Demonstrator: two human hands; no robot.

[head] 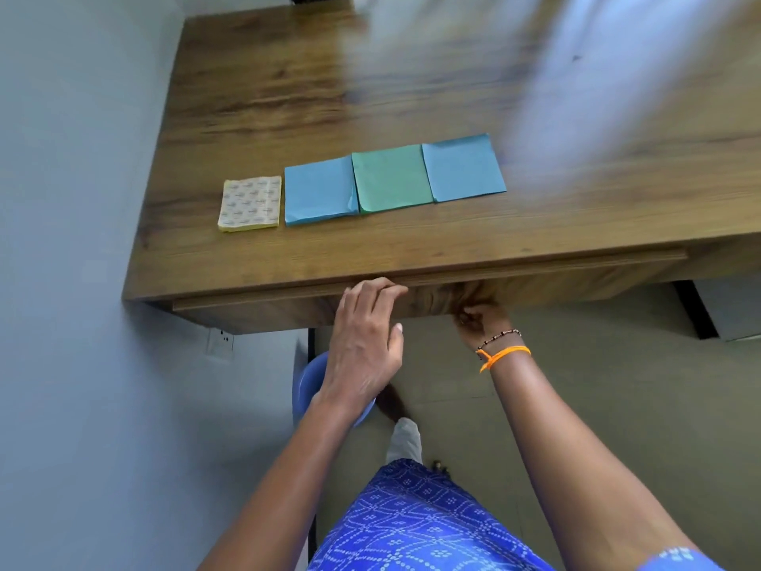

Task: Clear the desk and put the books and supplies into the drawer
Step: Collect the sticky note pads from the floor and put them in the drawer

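I judge nothing stowed: four pads (362,185) lie on the bench (412,96); drawer (535,282) closed; left hand (364,344) fingers relaxed at its lip; right hand (477,319) curled beneath, grip indeterminate.

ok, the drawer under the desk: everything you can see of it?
The drawer is a wide, shallow front panel in the same brown wood grain as the desk, set just under its near edge. It looks shut or barely open; no inside shows. The left hand touches its top edge; the right hand reaches beneath its lower edge, fingers hidden.
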